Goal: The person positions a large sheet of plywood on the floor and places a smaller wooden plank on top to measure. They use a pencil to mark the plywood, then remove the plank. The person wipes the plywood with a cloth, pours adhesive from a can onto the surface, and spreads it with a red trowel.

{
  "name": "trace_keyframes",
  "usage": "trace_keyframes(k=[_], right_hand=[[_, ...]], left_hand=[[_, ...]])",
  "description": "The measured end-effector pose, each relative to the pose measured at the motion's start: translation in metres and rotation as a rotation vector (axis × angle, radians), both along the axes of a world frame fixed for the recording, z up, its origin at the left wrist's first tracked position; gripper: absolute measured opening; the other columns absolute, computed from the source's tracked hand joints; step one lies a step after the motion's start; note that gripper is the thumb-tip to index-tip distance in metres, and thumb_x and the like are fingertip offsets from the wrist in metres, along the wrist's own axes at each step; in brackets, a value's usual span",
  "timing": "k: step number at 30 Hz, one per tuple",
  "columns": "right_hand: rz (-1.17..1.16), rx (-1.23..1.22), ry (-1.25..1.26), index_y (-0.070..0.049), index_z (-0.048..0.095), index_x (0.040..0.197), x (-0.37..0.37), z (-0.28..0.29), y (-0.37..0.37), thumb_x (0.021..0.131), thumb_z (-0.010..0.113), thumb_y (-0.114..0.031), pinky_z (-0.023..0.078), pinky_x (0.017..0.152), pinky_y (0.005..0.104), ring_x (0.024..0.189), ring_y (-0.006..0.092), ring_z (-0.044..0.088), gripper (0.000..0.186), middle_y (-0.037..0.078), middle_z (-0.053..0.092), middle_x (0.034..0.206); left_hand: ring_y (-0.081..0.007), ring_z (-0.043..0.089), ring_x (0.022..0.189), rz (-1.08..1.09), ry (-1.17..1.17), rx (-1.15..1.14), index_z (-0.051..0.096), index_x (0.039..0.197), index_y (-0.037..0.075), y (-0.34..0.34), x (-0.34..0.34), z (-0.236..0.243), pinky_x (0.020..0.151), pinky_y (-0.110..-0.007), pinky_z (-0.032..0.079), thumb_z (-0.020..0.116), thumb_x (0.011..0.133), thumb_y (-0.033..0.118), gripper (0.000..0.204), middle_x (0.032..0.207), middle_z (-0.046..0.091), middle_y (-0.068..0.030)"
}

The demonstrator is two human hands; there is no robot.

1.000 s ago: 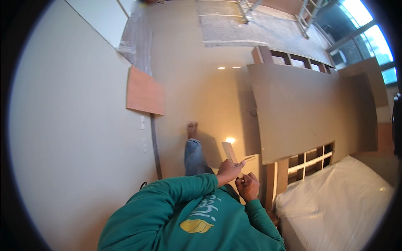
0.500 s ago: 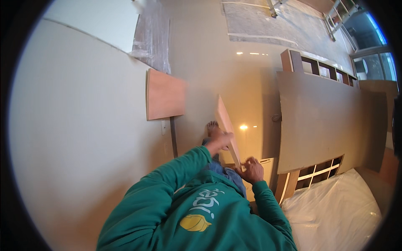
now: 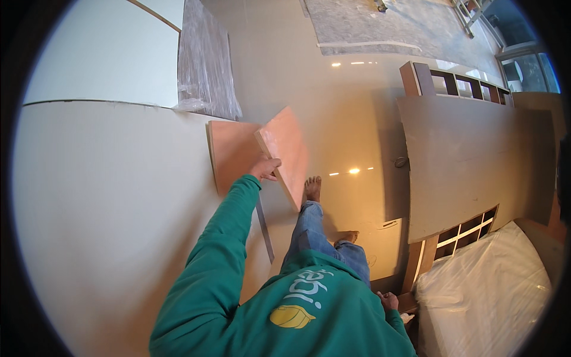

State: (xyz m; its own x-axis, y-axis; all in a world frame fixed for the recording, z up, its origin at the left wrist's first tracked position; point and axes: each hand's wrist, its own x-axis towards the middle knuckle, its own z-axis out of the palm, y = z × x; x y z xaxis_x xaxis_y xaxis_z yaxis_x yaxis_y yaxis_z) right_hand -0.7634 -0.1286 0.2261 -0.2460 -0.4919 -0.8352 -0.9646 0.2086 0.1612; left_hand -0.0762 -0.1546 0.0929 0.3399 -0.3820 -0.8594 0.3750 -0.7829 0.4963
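My left hand (image 3: pixel 265 169) is closed round the edge of a pinkish-orange wooden board (image 3: pixel 287 150), with the thumb on the near side. The board is held tilted above the floor, its pale cut edge facing me. Just behind it, a second board of the same colour (image 3: pixel 231 149) leans by the white wall, partly covered by the held one. My right hand (image 3: pixel 389 301) hangs low at my right side, away from the board. Its fingers look partly curled and show too small to tell whether anything is in them.
On the right lies a large brown panel (image 3: pixel 476 166) across a slotted wooden frame (image 3: pixel 458 238). A plastic-wrapped item (image 3: pixel 482 291) stands near my right side. Plastic sheeting (image 3: pixel 205 65) hangs by the wall at the back left. A ladder foot (image 3: pixel 467 21) stands far right.
The board has swung left towards the leaning board, turning its face into view. My right hand has let go of it and dropped to my side; my left hand keeps its hold.
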Motion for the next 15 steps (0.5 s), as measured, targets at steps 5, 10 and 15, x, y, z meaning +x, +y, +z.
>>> trace_keyframes(k=[5,10,15], right_hand=[[0.026,-0.181,-0.265,0.001,0.06,0.081,-0.038,-0.032,0.036,0.088,0.063,-0.034,0.05,0.072,0.048,0.082,0.0433,0.063,0.036,0.025,0.063,0.081],[0.02,-0.307,-0.379,0.0,0.062,0.086,-0.045,-0.039,0.016,0.096,0.051,-0.02,0.051,0.069,0.0383,0.073,0.0287,0.066,0.024,0.016,0.066,0.078],[0.016,-0.405,-0.186,-0.002,0.059,0.096,0.039,0.004,-0.033,0.098,0.055,-0.03,0.053,0.077,0.0458,0.085,0.0414,0.066,0.028,0.022,0.066,0.088]], left_hand=[[-0.0336,0.06,0.113,-0.034,0.061,0.082,0.054,0.129,-0.005,0.064,0.067,-0.073,0.079,-0.047,0.062,0.065,0.089,0.024,0.05,0.124,0.058,-0.0182],[-0.0348,0.07,0.093,-0.038,-0.025,0.119,0.056,0.12,-0.012,0.055,0.086,-0.037,0.067,-0.049,0.064,0.066,0.084,0.009,0.043,0.111,0.065,-0.0214],[-0.0347,0.07,0.091,0.01,0.002,0.167,0.053,0.122,-0.013,0.093,0.111,-0.036,0.068,-0.048,0.065,0.066,0.083,0.01,0.047,0.109,0.064,-0.0223]])
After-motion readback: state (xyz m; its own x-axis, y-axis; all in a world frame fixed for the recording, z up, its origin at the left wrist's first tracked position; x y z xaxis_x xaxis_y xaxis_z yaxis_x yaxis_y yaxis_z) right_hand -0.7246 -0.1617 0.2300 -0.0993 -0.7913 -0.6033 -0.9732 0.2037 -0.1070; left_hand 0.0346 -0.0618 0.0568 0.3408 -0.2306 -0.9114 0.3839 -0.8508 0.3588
